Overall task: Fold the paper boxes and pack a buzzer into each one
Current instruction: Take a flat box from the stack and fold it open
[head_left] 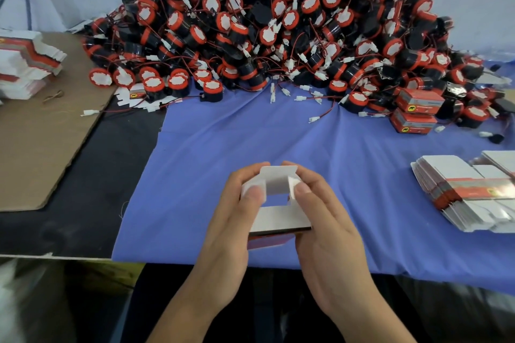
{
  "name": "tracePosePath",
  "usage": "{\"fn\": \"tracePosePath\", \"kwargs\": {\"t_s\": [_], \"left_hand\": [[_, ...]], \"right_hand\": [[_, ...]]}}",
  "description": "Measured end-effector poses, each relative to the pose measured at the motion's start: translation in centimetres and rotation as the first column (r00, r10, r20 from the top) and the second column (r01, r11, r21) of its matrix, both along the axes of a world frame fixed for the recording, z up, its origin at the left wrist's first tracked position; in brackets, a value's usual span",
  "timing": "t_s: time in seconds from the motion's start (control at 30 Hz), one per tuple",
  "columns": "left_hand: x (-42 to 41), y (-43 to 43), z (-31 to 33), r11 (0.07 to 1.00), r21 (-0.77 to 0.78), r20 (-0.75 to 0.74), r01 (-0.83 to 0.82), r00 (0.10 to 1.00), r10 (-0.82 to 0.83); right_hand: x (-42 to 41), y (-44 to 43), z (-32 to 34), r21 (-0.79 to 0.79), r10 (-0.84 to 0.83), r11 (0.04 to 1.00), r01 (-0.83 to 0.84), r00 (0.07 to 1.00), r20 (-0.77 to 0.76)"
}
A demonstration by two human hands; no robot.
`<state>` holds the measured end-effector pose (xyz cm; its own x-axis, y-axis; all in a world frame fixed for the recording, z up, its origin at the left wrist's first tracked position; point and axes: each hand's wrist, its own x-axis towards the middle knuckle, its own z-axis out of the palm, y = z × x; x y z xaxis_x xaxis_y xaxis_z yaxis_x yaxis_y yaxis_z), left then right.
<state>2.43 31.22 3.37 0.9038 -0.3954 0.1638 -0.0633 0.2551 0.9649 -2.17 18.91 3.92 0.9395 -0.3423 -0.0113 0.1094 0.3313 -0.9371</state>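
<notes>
Buzzer heap (278, 28) beyond held box (278, 203)

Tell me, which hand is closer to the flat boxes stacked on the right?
Right. The right hand holds the paper box on the side toward the stack of flat boxes; the left hand is farther away.

Red, black and white over a blue-violet cloth!

The heap of buzzers (278, 22) is all black bodies ringed in bright red, each face a white scalloped label, with thin red wires ending in white plugs. Below it, the cloth (250, 142) runs a flat blue-violet. The paper box (276, 198) shows plain white inside, with a dark edge and a strip of red at its lower side. Two folded boxes (415, 111) go red with a grey band and a yellow badge (black mark in it, too small to read). The flat stack (468, 192): white, with a red-orange stripe. Brown cardboard (41, 142) sits on black at left.
</notes>
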Motion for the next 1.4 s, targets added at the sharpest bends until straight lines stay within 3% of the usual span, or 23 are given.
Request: {"fn": "tracePosePath", "kwargs": {"t_s": [0.3,0.43,0.77,0.87,0.97,1.2,1.4], "left_hand": [[0.0,-0.3,-0.5,0.992,0.107,0.070,-0.069,0.996,0.062],[0.3,-0.3,-0.5,0.987,0.118,0.068,-0.109,0.993,0.101],[0.5,0.2,-0.6,0.999,0.037,0.045,-0.002,0.999,0.000],[0.5,0.5,-0.7,0.998,-0.007,0.036,0.068,0.997,-0.068],[0.3,0.3,-0.8,0.995,0.103,0.070,0.005,0.997,-0.012],[-0.1,-0.2,-1.1,0.989,0.120,-0.004,-0.083,0.996,0.084],[-0.1,0.1,-1.0,0.992,0.112,0.098,-0.051,0.994,0.040]], "right_hand": [[0.2,0.9,-0.5,-0.164,-0.083,0.982,0.092,0.995,0.061],[-0.1,0.5,0.1,-0.114,0.002,0.993,0.003,0.999,0.037],[-0.1,0.6,-0.5,-0.032,0.029,0.999,-0.027,0.998,0.063],[0.1,0.6,-1.0,-0.088,-0.027,0.996,0.031,0.998,0.051],[0.2,0.7,-1.2,-0.142,-0.082,0.986,0.088,0.996,0.046],[0.1,0.9,-1.3,-0.331,-0.126,0.935,0.129,0.992,0.029],[0.0,0.6,-0.9,-0.223,-0.087,0.970,0.094,0.995,0.039]]}}
